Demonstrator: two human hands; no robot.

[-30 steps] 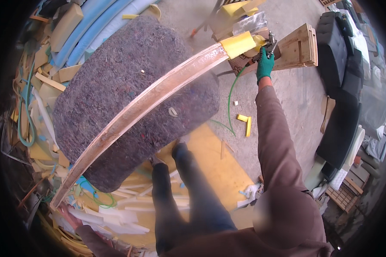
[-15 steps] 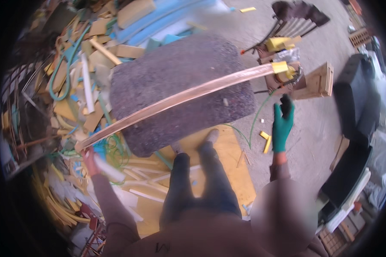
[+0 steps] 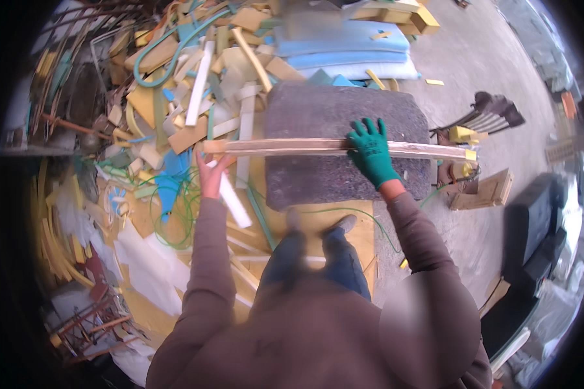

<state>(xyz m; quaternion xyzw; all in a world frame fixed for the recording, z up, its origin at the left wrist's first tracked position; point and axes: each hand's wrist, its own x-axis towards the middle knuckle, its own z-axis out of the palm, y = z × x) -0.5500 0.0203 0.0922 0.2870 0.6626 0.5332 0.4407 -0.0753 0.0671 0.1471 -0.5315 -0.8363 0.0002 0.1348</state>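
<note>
A long reddish-brown wooden slat lies crosswise over a purple-grey felt-like padded slab, with a small yellow piece at its right end. My bare left hand grips the slat's left end, which juts past the slab. In a green glove, my right hand rests across the slat right of its middle, fingers stretched out and spread. The slat's underside is hidden, so I cannot tell how far it touches the slab.
Foam offcuts are heaped at the left, with blue foam sheets behind the slab. A thin green hose loops near my feet. At the right stand a wooden box-like piece and dark padded blocks.
My right hand has come from the right, off the slat, onto it. The slat has gone from slanting to nearly level in view. My view has shifted left.
</note>
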